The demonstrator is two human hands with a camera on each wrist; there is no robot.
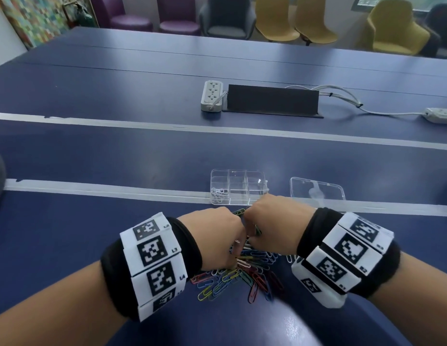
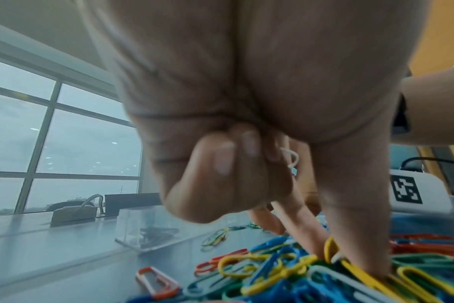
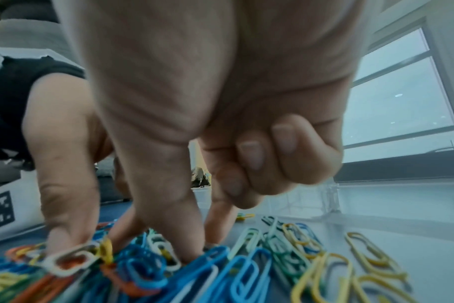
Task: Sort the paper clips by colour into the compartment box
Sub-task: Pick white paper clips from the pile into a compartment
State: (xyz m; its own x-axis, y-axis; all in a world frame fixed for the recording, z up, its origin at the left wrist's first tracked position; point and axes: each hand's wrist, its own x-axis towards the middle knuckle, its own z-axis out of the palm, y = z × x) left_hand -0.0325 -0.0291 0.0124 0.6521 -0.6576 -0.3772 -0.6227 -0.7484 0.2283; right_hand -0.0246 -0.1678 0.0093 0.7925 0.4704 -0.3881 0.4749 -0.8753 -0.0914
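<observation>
Low in the centre of the head view, the left hand and right hand meet over the paper clips. The left hand's curled fingers keep a white clip; whether the right holds any is unclear. The compartment box sits open just above, within reach, white clips in one corner.

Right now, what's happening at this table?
A person is sorting a mixed pile of coloured paper clips on the blue table. Both hands work in the pile: the left hand has a white clip tucked in its curled fingers while its thumb and forefinger reach into the heap; the right hand pokes in beside it. The clear compartment box beyond holds white clips in one near corner compartment; its lid lies alongside.
</observation>
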